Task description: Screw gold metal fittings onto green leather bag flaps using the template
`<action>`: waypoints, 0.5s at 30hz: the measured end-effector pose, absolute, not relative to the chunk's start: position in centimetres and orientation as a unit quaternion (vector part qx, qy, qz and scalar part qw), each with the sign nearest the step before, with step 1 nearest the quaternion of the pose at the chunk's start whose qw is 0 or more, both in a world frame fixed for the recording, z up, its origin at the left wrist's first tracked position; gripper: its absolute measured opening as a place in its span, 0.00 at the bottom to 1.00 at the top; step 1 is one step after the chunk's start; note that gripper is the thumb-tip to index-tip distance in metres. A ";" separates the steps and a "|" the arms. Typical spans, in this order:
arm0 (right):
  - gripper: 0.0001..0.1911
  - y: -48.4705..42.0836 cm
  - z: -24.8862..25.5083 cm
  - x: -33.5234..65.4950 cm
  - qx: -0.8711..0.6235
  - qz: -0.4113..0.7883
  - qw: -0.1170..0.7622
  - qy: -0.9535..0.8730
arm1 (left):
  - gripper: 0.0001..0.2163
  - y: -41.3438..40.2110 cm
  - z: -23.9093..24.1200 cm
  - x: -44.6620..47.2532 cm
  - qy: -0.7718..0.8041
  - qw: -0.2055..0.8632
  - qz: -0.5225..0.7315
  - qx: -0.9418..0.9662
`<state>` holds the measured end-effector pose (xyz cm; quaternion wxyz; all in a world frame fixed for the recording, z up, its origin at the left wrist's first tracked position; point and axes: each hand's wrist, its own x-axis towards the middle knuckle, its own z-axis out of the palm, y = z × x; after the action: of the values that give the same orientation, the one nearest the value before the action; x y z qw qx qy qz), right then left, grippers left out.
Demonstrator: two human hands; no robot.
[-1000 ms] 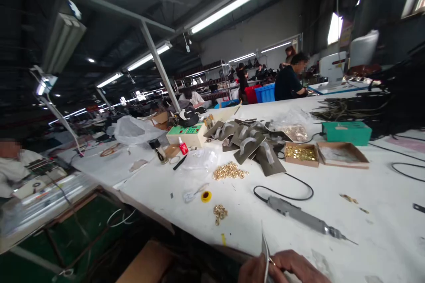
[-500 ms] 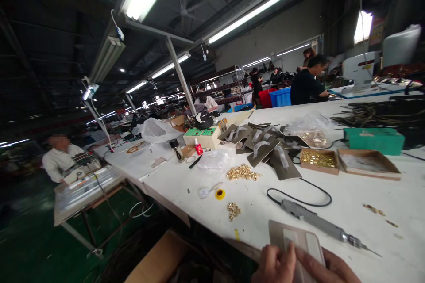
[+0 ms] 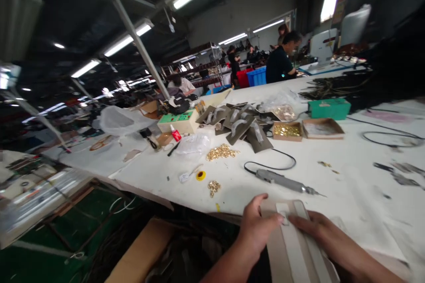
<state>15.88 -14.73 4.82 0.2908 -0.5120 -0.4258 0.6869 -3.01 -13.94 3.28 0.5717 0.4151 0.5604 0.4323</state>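
A flat beige leather piece (image 3: 292, 247) with a pale strap along it lies at the near edge of the white table (image 3: 348, 177). My left hand (image 3: 257, 225) grips its left edge, thumb up and fingers curled over the top. My right hand (image 3: 318, 230) lies on its right side, fingers pressing near the strap's upper end. An electric screwdriver (image 3: 285, 182) with a black cord lies just beyond the piece.
Gold metal fittings sit in piles (image 3: 222, 152) and in a cardboard box (image 3: 287, 130). Grey-brown leather pieces (image 3: 242, 124), a green box (image 3: 328, 108), a glue bottle (image 3: 175, 133) and yellow tape (image 3: 200, 175) lie farther back. Other people work at distant tables.
The view has tipped down and shifted. The beige piece, held on edge a second ago, now lies flat on the table, with both hands more fully in view.
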 end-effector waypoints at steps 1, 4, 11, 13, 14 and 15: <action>0.27 -14.5 5.3 15.8 -0.488 0.697 0.296 -0.433 | 0.35 -13.7 3.4 -3.0 0.559 0.577 0.427 0.415; 0.24 -13.3 5.3 16.1 -0.496 0.675 0.288 -0.464 | 0.34 -12.6 3.4 -2.9 0.562 0.585 0.406 0.421; 0.12 -9.5 4.8 17.4 -0.572 0.588 0.202 -0.534 | 0.33 -9.8 2.1 -2.8 0.575 0.583 0.348 0.457; 0.10 -8.6 4.6 17.4 -0.573 0.570 0.181 -0.560 | 0.34 -9.1 2.0 -2.6 0.589 0.570 0.336 0.464; 0.09 -8.4 4.4 17.4 -0.571 0.558 0.165 -0.579 | 0.34 -9.0 2.1 -2.4 0.599 0.559 0.330 0.468; 0.08 -8.2 3.9 17.4 -0.571 0.536 0.153 -0.603 | 0.34 -8.9 2.2 -2.2 0.612 0.547 0.324 0.471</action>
<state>17.41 -8.24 3.89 0.1532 -0.5710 -0.6025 0.5362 -2.23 -8.92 2.22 0.5471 0.4707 0.6117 0.3239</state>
